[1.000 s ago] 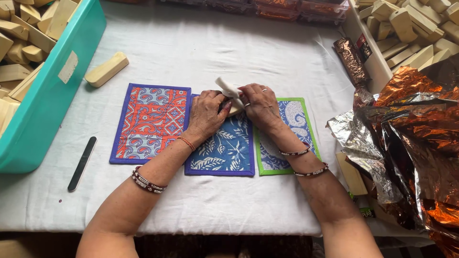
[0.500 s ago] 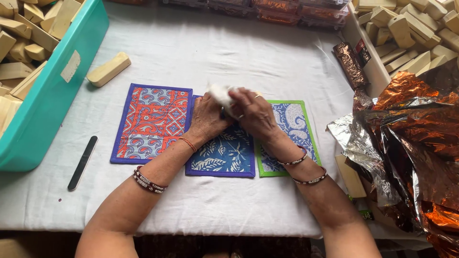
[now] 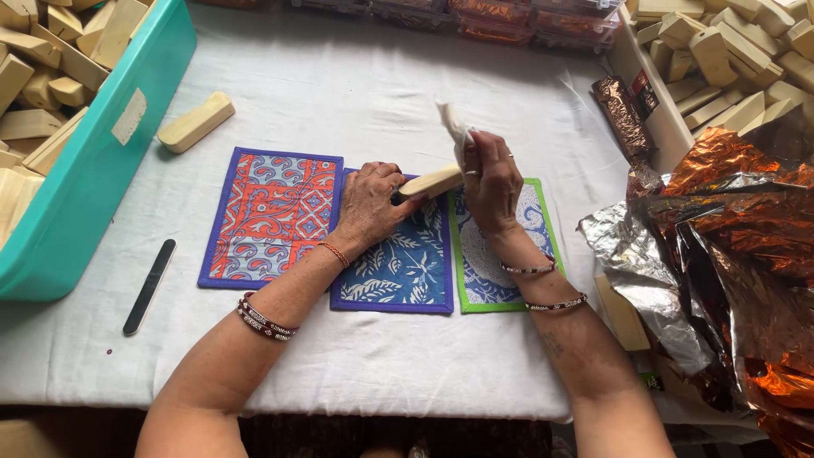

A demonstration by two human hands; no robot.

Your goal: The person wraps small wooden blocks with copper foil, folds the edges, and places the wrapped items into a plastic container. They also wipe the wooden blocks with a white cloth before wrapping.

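white-clothed table (image 3: pixel 356 85); soft, even light

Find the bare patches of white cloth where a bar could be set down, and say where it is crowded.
Free: the white cloth beyond the three mats, and the near strip below the blue mat. Crowded: the foil heap at right, the teal bin at left.

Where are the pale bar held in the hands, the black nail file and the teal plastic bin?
Pale rectangular bar (image 3: pixel 431 181): head view, middle of its exposed side.
Black flat nail file (image 3: pixel 149 287): head view, mid-length of the strip.
Teal plastic bin (image 3: pixel 119 170): head view, outer side wall.
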